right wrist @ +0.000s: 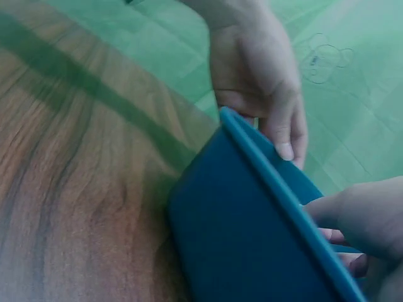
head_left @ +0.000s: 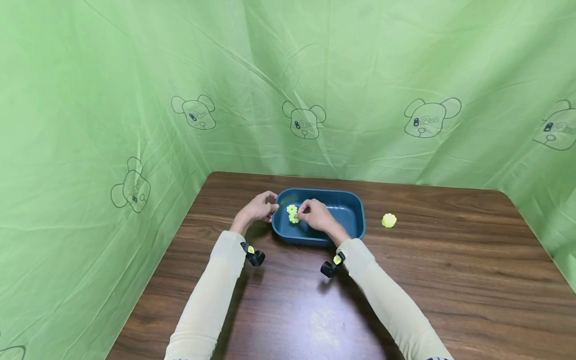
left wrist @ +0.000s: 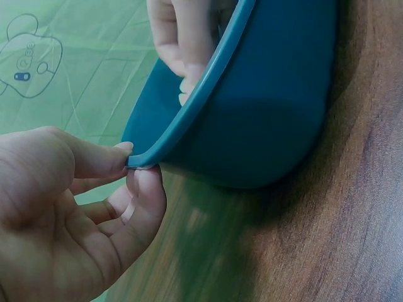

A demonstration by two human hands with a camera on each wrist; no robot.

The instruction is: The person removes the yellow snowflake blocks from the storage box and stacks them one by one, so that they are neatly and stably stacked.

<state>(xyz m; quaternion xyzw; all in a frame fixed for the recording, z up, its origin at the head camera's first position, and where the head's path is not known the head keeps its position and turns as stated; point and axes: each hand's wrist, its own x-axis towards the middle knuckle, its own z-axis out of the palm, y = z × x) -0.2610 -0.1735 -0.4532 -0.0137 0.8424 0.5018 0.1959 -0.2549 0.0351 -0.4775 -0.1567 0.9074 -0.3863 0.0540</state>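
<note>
A dark blue rectangular basin [head_left: 355,200] stands on the table. My left hand [head_left: 260,206] pinches its left rim between thumb and fingers, as the left wrist view shows at the basin's rim [left wrist: 211,82]. My right hand [head_left: 317,216] reaches down inside the basin, thumb and index finger closed together at its left part. Two small yellow flower-shaped pieces [head_left: 292,209] with notched edges lie there; the right fingertips overlap the nearer one. A pale bit [left wrist: 183,94] shows at those fingertips in the left wrist view. In the right wrist view the basin wall partly hides the right hand [right wrist: 362,220].
Right of the basin, a yellow scalloped piece [head_left: 389,220] lies on the brown wooden table [head_left: 450,260]. A green curtain [head_left: 360,75] with bear-face outlines hangs behind the table and along its sides. Small black cameras [head_left: 255,256] sit on both wrists.
</note>
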